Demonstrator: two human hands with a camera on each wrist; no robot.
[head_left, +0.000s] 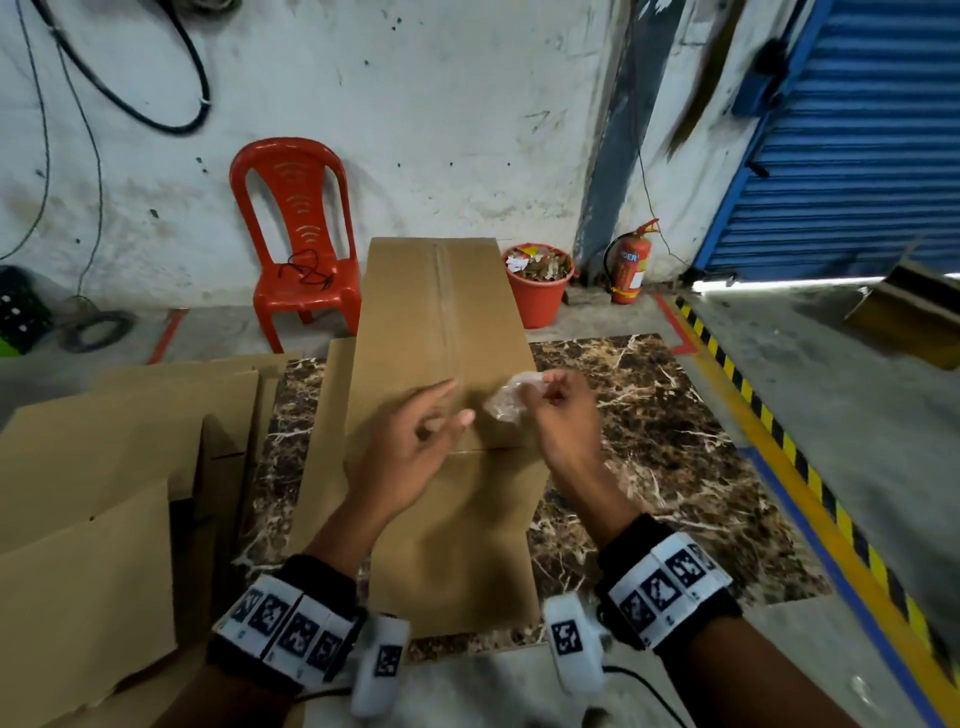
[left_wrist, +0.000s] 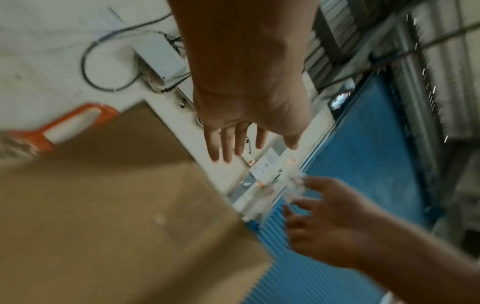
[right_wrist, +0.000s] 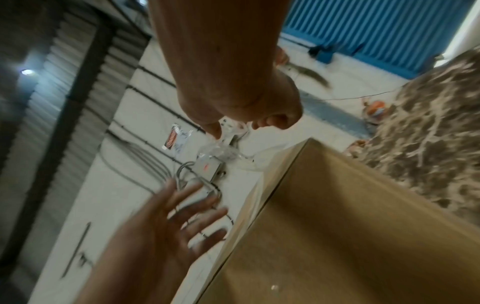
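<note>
- The crumpled wad of clear plastic (head_left: 506, 400) is up in the air over the near right part of the box top. It's pinched at its right end and blurry, so I can't tell whether it's tape or film.
- The right hand (head_left: 561, 415) has it: thumb and fingertips are nipped onto the wad and the other fingers are curled in.
- The left hand (head_left: 410, 441) is just left of the wad, not touching it. Its fingers are spread and fairly straight, with nothing in them. In the wrist views it looks clear of the cardboard.
- Under both hands is the brown cardboard box (head_left: 441, 312). Its flaps are closed, and a strip of clear tape runs near-to-far down the middle seam.
- The box stands on a dark marble-patterned slab (head_left: 649, 415).
- Flat cardboard sheets (head_left: 104, 467) are stacked to the left, touching the slab's left side.
- Against the far wall there's a red plastic chair (head_left: 298, 234) left of the box. A red bucket (head_left: 540, 296) full of scraps sits to the right, with a fire extinguisher (head_left: 628, 267) just beyond it.
- Far right is a blue roller shutter (head_left: 857, 130), and a yellow-and-black floor stripe (head_left: 753, 395) runs along the right.
</note>
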